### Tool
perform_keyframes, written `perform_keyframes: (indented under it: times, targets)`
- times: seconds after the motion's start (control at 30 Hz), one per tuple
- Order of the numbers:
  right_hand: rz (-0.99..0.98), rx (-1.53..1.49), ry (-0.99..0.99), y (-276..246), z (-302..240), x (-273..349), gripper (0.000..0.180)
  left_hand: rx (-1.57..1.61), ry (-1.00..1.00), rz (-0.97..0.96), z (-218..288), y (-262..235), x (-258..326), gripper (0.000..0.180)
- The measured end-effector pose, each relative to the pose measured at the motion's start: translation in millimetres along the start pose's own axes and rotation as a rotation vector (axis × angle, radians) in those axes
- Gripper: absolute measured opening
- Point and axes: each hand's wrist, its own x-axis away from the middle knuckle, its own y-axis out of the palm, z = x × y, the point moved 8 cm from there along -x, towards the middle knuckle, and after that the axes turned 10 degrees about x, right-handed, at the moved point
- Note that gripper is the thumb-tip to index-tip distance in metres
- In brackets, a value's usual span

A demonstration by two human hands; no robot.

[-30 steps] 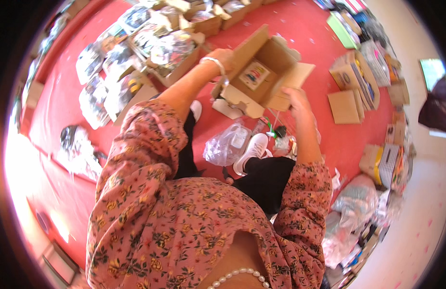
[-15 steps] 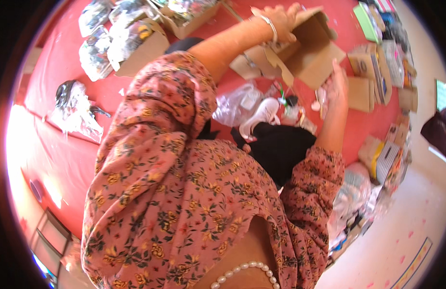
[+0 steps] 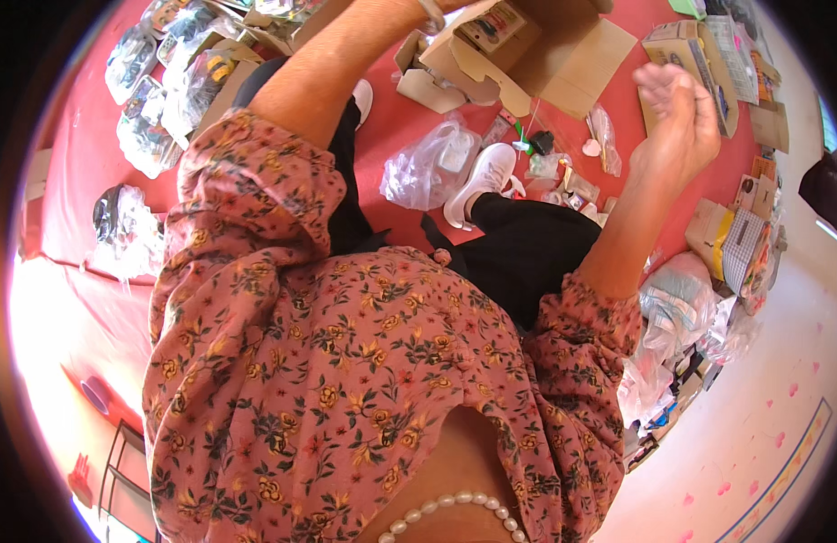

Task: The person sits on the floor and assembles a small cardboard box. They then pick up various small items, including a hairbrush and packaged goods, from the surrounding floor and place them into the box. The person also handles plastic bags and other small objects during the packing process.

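Observation:
My left arm reaches up to the open cardboard box (image 3: 563, 54) at the top. Only the wrist with a bracelet (image 3: 432, 14) shows, because the picture's top edge cuts off my left hand. My right hand (image 3: 679, 113) is raised above the red floor mat (image 3: 391, 136), right of the box. Its fingers are loosely curled and I see nothing in them. Below it lie small loose items (image 3: 550, 167), a clear plastic bag (image 3: 432, 167) and my white shoe (image 3: 482, 181).
Several bagged goods (image 3: 156, 100) lie at the upper left, and one more bag (image 3: 124, 231) sits further down. Small cartons (image 3: 699, 54) and packets (image 3: 735, 244) line the right side, with plastic bags (image 3: 676, 317) below them. My flowered blouse fills the lower middle.
My view has tilted down and closer to my body. The box has slid toward the top edge, taking my left hand out of the picture. My right hand has risen and curled its fingers.

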Motion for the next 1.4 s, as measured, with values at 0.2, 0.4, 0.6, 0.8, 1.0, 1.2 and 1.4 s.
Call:
perform_keyframes:
  times: [0.2,0.4,0.6,0.8,1.0,1.2,1.4]
  targets:
    - [-1.303,0.544,-0.360,122.1,19.5,160.9,0.017,0.055,-0.008,0.333,-6.6,-56.5,6.1,0.061]
    - [-1.625,1.015,-0.332,169.8,238.1,307.3,0.027,0.110,0.003,0.381,2.6,-59.4,5.2,0.057]
    - [-1.732,1.142,-0.224,203.1,302.4,362.7,0.046,0.179,0.035,0.314,12.7,-54.0,10.6,0.062]
    - [-1.615,0.539,0.054,215.7,337.8,347.8,0.041,0.402,-0.091,0.316,11.7,-52.7,2.4,0.060]
    - [-1.465,0.224,0.323,185.1,243.2,254.4,0.033,0.414,-0.025,0.327,20.2,-51.1,8.3,0.058]
    - [-0.830,-0.058,0.773,118.9,245.4,172.1,0.017,0.332,0.075,0.309,30.0,-40.0,11.1,0.056]
    - [-0.313,0.004,1.031,34.6,247.2,142.2,0.007,0.410,0.057,0.265,38.6,-41.8,15.7,0.050]
